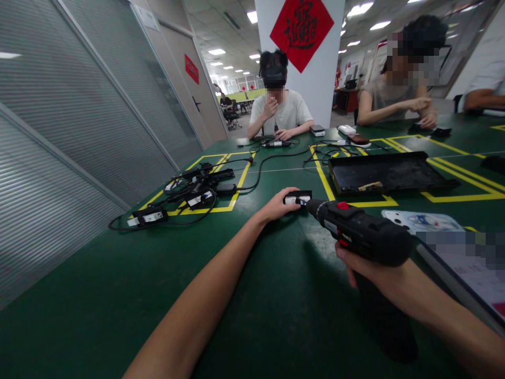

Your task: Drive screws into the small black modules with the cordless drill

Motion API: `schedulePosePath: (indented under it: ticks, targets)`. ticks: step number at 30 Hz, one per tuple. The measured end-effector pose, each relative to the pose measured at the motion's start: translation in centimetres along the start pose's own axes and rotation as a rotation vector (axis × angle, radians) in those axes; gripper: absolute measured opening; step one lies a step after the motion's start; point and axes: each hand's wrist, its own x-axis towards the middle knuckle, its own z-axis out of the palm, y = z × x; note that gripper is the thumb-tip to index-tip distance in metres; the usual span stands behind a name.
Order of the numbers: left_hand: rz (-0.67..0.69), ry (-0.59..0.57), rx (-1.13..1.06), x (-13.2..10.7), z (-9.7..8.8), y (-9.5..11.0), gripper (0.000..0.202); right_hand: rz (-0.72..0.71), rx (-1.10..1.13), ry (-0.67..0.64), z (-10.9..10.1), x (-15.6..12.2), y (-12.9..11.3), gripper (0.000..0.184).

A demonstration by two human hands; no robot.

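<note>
On the table [150, 305], the left hand [278, 205], fingers curled, is clasping the black box [299, 193] while the right hand [379, 273] is gripping the drill [363, 231], apparently working its bit [303, 201] there, which is calling for steady alignment.

- Red diamond sign [302, 34] on the white pillar [320, 92]: dark brush-style Chinese characters, apparently 招财进宝.
- Smaller red sign [191, 69] on the door [177, 48]: dark marks, too small to read.
- Drill [365, 231]: pale lettering on its side, illegible.
- White labels [150, 217] on black boxes at left: print unreadable.
</note>
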Motion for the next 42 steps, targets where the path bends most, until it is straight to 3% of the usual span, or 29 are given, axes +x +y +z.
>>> schedulePosePath:
  ticks: [6, 26, 30, 35, 42]
  targets:
    - [0.001, -0.002, -0.011, 0.0, 0.0, 0.0, 0.058, 0.044, -0.061, -0.009, -0.1, -0.2, -0.1, 0.037]
    - [-0.016, 0.036, -0.014, 0.1, 0.3, -0.1, 0.053, 0.019, -0.049, -0.023, 0.1, 0.2, 0.7, 0.039]
    - [0.019, 0.028, -0.016, 0.1, 0.2, -0.1, 0.054, 0.05, -0.134, 0.002, 0.2, 0.3, -1.4, 0.042]
    - [0.037, 0.036, -0.025, 0.2, 0.2, -0.4, 0.053, 0.118, -0.015, -0.004, -0.1, 0.6, -5.1, 0.038]
    - [0.038, 0.035, -0.026, 0.2, 0.2, -0.2, 0.052, 0.069, -0.052, 0.007, -0.1, 0.7, -4.8, 0.039]
